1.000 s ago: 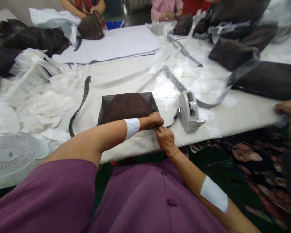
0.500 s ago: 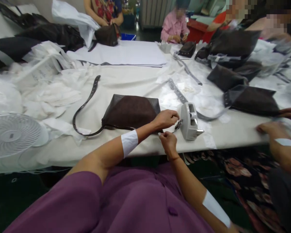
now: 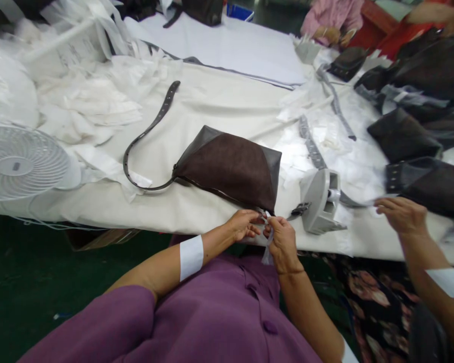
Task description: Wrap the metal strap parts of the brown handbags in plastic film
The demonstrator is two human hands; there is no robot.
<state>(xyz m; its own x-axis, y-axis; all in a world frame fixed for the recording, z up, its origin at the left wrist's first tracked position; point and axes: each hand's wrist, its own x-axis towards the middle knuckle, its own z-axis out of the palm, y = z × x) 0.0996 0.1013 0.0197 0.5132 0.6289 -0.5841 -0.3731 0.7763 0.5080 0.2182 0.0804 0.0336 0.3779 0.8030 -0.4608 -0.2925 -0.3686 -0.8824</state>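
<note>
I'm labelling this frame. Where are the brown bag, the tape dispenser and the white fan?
brown bag (image 3: 232,166): head view, middle of its suede front panel.
tape dispenser (image 3: 318,204): head view, its grey side wall.
white fan (image 3: 18,164): head view, its round grille.

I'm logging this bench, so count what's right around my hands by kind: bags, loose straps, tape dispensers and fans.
Dark brown leather bag by the left hand and right hand: 1
Dark punched loose strap: 1
Grey plastic tape dispenser: 1
White round fan: 1
Total: 4

No legible text or labels anywhere.
</note>
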